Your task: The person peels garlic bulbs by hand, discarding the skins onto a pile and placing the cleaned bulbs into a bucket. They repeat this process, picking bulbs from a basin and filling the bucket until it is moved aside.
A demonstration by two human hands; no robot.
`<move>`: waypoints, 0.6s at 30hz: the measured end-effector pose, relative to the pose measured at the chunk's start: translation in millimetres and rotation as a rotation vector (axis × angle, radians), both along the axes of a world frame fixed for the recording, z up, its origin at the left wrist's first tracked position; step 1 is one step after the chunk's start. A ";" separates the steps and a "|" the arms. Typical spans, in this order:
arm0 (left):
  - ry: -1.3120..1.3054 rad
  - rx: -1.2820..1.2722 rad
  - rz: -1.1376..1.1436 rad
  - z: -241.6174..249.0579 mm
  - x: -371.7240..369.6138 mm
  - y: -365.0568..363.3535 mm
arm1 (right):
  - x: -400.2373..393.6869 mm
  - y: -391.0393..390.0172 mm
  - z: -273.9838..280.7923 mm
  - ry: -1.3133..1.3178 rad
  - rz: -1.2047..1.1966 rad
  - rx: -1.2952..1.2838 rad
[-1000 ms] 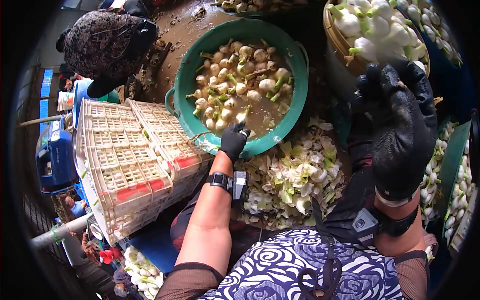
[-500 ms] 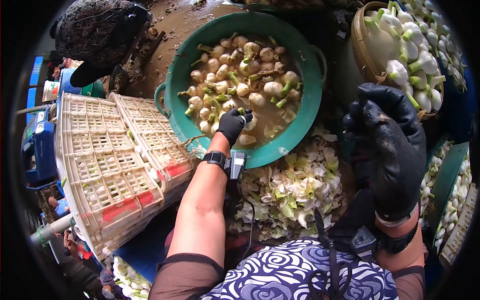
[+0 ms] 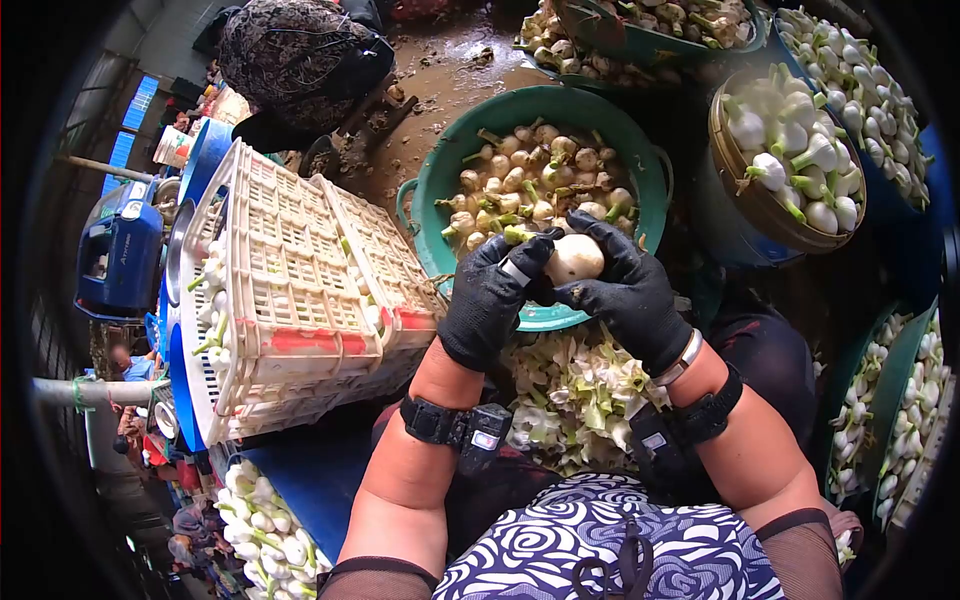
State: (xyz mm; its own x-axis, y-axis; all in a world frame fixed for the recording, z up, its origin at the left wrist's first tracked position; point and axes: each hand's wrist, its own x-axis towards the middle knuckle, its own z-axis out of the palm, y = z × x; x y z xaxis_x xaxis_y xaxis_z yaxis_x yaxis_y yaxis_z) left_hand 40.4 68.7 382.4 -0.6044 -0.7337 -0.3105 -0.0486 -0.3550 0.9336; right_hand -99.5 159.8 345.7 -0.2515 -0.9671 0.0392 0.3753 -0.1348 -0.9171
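Observation:
A whole garlic bulb [image 3: 576, 258] with a short green stem is held between my two black-gloved hands, above the near side of the green tub [image 3: 434, 225]. My left hand [image 3: 488, 300] is closed at the stem end, and a shiny band shows on one of its fingers. Round the bulb's right side curl the fingers and thumb of my right hand [image 3: 635, 300]. Many unpeeled garlic bulbs [image 3: 520, 170] float in murky water inside the tub. Below my hands lies a heap of peeled garlic skins [image 3: 570, 400].
Stacked white plastic crates [image 3: 290, 260] stand at left. A bucket of cleaned garlic [image 3: 790, 150] is at upper right, with more garlic in tubs [image 3: 870, 110] beyond it. Another person [image 3: 300, 50] crouches at upper left. A blue case [image 3: 120, 255] sits further left.
My left hand has come up out of the tub. My right hand has moved left and down to meet it, and both now hold a garlic bulb. The view has shifted.

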 end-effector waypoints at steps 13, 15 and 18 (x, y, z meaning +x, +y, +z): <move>0.173 0.205 0.024 4.2 -0.7 2.6 | -9.7 -1.9 14.5 -0.211 0.041 0.116; 0.097 0.113 -0.011 -1.0 2.3 -1.0 | -8.0 -3.2 15.9 -0.232 0.065 0.143; 0.063 0.074 0.009 -0.6 4.0 -1.3 | -2.3 -3.3 14.4 -0.144 0.013 0.128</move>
State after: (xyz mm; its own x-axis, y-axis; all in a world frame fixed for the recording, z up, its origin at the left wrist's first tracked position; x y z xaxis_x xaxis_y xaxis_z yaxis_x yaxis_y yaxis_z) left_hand 44.3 67.3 381.8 -0.6179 -0.7158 -0.3253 0.0132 -0.4232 0.9059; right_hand -101.8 156.5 360.0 -0.2327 -0.9651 -0.1202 0.5053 -0.0144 -0.8628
